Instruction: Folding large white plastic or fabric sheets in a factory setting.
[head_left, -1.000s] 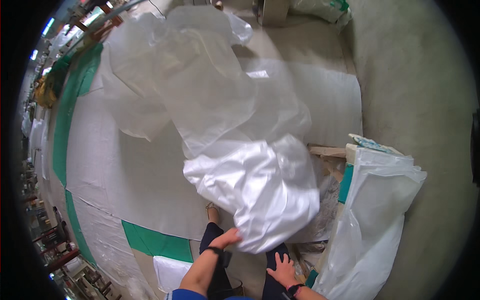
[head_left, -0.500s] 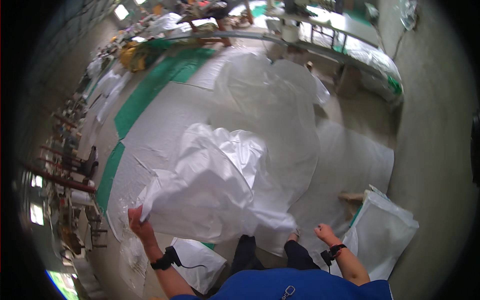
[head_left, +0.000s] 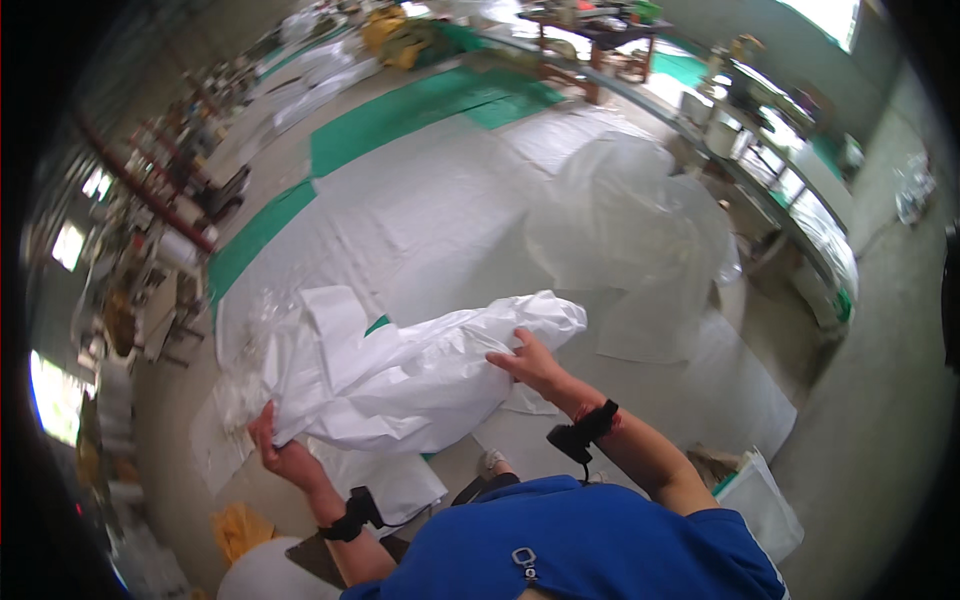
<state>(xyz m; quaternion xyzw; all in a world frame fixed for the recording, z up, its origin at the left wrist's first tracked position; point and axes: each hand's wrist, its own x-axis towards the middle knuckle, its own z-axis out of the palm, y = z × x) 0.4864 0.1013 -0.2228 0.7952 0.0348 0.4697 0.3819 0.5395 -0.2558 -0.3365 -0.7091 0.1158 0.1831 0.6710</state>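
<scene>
A crumpled white plastic sheet hangs bunched in front of me, stretching from lower left to the middle. My left hand pinches its near left edge between thumb and fingers. Toward the sheet's right end, my right hand has its thumb and fingers spread, beside or lightly against the folds; actual contact is hard to make out. Each wrist wears a black strap with a small device. Beyond, a large translucent sheet lies loosely rumpled on the floor.
Flat pale sheeting with green strips covers much of the floor. A white-covered stack stands low at right, near the wall. A long bench runs along the far right. A yellow bundle lies at lower left.
My view has turned left. My right hand has come up from beside my body to the white sheet, its fingers opening. The sheet has bunched into a narrower shape; my left hand keeps its edge.
</scene>
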